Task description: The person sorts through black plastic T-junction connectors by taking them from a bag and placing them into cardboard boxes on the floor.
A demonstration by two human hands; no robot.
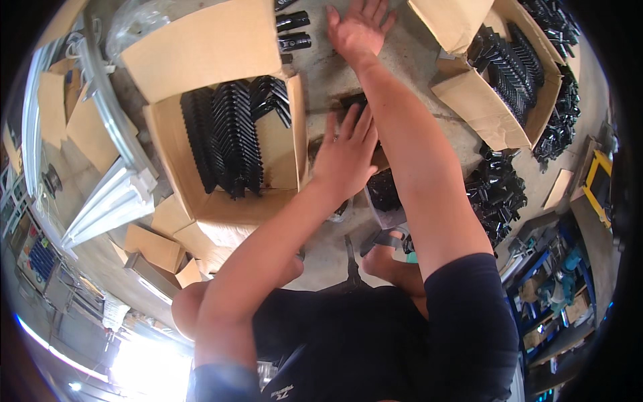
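Note:
My right hand reaches far out at the top of the picture, its fingers stretched and apart over the concrete floor. Just left of it, several short black metal tube pieces lie in a row. Nearer to me, my left hand has its fingers extended. Close by its fingertips is a dark piece, partly hidden by my right forearm; whether they touch I cannot tell. To the left stands an open cardboard box with black angled metal parts stacked in tight rows.
A second open carton at the right holds similar stacked parts. Loose black parts are heaped beside it. A clear bag of dark pieces lies between my arms. White metal profiles stand at left; shelving with tools is at right.

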